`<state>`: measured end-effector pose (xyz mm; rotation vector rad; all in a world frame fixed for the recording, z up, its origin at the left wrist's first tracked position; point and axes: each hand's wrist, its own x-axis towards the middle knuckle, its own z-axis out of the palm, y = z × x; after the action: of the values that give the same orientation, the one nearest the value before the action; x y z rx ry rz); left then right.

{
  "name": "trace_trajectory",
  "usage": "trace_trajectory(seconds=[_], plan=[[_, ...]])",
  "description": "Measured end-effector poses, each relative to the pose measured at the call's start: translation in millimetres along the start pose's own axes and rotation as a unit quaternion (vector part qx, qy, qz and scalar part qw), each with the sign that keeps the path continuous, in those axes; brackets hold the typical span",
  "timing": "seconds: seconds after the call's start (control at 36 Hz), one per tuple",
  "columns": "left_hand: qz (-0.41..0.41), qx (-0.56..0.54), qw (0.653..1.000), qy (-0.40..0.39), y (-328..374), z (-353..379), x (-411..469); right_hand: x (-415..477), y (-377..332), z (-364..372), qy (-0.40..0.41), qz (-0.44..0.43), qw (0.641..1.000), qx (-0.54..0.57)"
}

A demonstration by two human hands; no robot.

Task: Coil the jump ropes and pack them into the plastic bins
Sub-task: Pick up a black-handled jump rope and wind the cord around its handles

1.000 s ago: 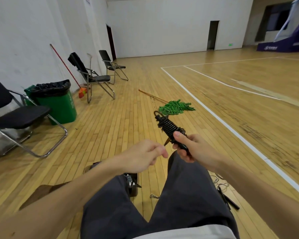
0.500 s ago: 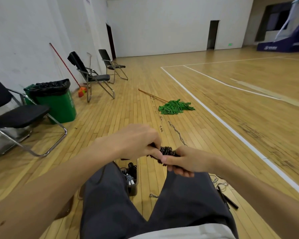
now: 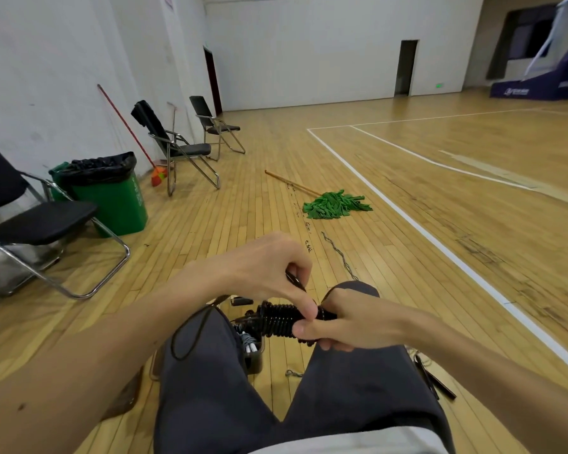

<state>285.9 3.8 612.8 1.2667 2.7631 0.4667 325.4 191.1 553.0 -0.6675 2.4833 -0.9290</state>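
While horizontal, tight black rope coil point(image 3: 276, 319)

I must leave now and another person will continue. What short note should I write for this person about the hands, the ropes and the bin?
The left hand pinches the rope at the coil with its fingers.
The right hand grips the coil's other end, above the lap.
The bin stands on the floor between the knees, with some ropes inside.
Done: this rope looks almost fully wound.
Left: secure its end and put it in the bin. Then coil the black rope on the floor by the right leg, and probably the grey cord ahead.
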Motion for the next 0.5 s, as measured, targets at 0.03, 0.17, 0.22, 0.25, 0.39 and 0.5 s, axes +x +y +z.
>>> trace_trajectory(seconds=[0.03, 0.17, 0.22, 0.25, 0.39, 0.5], plan=[[-0.004, -0.023, 1.0, 0.0, -2.7, -0.5, -1.2, -1.4, -0.7, -1.2, -0.007, -0.007, 1.0, 0.015], [0.014, -0.197, 0.98, -0.014, -9.0, -3.7, -4.6, -9.0, -7.3, -6.4, -0.03, -0.055, 0.993, 0.097], [0.008, -0.26, 0.965, -0.004, -11.0, -4.0, -5.9, -9.8, -8.6, -7.1, -0.035, -0.075, 0.989, 0.126], [0.007, -0.286, 0.958, -0.003, -13.5, -2.7, -6.7, -10.2, -8.8, -7.1, -0.038, -0.083, 0.986, 0.142], [-0.034, -0.361, 0.931, 0.034, -22.0, 11.8, -5.1, -9.9, -9.9, -9.8, -0.033, -0.139, 0.961, 0.238], [-0.041, -0.369, 0.928, 0.031, -23.1, 21.6, -15.7, -7.0, -4.9, -11.9, 0.009, -0.149, 0.949, 0.276]])
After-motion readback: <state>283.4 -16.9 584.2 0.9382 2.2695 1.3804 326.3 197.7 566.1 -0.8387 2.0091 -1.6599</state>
